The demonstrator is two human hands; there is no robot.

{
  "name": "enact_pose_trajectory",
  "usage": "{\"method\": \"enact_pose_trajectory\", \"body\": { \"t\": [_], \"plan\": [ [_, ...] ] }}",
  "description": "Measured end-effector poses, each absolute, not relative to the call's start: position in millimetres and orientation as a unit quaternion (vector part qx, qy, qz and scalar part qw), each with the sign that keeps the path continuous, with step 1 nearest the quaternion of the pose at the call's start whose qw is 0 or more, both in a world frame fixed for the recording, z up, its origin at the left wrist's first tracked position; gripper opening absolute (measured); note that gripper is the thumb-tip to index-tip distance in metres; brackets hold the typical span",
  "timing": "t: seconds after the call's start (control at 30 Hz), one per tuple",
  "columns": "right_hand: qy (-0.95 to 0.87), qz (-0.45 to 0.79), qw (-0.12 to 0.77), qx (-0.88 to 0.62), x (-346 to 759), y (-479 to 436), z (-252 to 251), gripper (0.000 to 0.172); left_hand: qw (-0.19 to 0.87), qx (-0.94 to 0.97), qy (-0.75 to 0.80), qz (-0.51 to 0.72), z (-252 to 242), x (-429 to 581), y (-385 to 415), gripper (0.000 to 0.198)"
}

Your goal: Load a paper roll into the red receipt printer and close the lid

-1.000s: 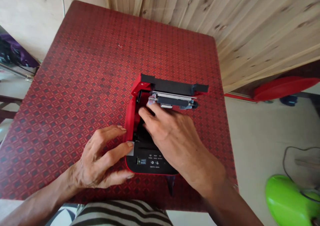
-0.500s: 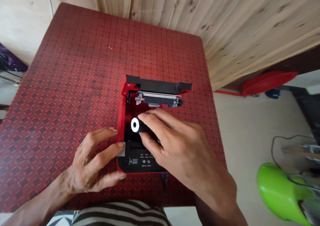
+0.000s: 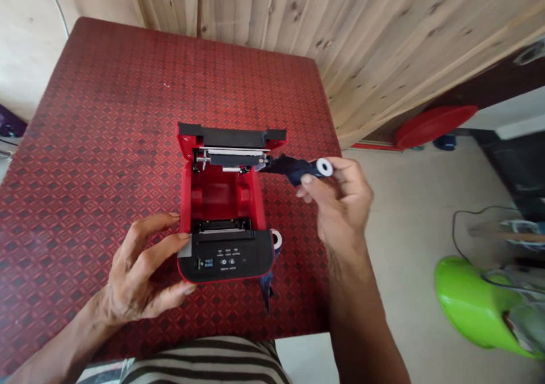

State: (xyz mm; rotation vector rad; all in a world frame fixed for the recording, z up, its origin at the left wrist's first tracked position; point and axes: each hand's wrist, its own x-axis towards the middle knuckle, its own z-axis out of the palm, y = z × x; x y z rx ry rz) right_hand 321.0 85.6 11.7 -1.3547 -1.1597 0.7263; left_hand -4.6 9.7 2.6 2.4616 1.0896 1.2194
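Note:
A red and black receipt printer (image 3: 255, 199) stands on the table with its lid (image 3: 232, 136) raised and its red paper well bare. My left hand (image 3: 145, 268) grips the near left corner of the printer, fingertips along the side and top, thumb at the front edge. Off the right side of the printer, my right hand (image 3: 343, 194) pinches a dark paper roll (image 3: 324, 167) with a white core; its loose end trails left to the lid's roller. A second dark roll (image 3: 276, 240), partly hidden by the printer, lies at its right side with a loose strip hanging toward me.
The printer rests on a table (image 3: 106, 117) with a red patterned cover. Wooden boards (image 3: 264, 9) line the far side. Right of the table, a green plastic object (image 3: 468, 304), a cable and a red round item (image 3: 436, 126) are on or near the floor.
My right hand has lifted the dark paper roll out of the printer's well and moved it to the right. My left hand stays at the printer's corner. The second roll now shows.

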Motion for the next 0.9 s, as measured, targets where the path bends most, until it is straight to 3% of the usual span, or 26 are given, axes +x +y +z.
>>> {"method": "enact_pose_trajectory", "body": {
  "t": [0.17, 0.33, 0.63, 0.8, 0.9],
  "plan": [
    [-0.562, 0.353, 0.450, -0.597, 303, 83, 3, 0.032, 0.089, 0.818, 0.391, 0.411, 2, -2, 10, 0.049],
    [-0.580, 0.374, 0.389, -0.611, 293, 88, -8, 0.027, 0.092, 0.815, 0.391, 0.419, -4, -7, 11, 0.055],
    [-0.583, 0.394, 0.389, -0.594, 296, 88, -15, 0.028, 0.102, 0.804, 0.413, 0.415, -3, -4, 10, 0.042],
    [-0.603, 0.367, 0.378, -0.598, 310, 73, -3, 0.050, 0.113, 0.802, 0.430, 0.399, -4, -8, 8, 0.039],
    [-0.607, 0.379, 0.350, -0.604, 327, 49, 14, 0.033, 0.098, 0.806, 0.417, 0.408, -4, -8, 10, 0.043]
  ]
}}
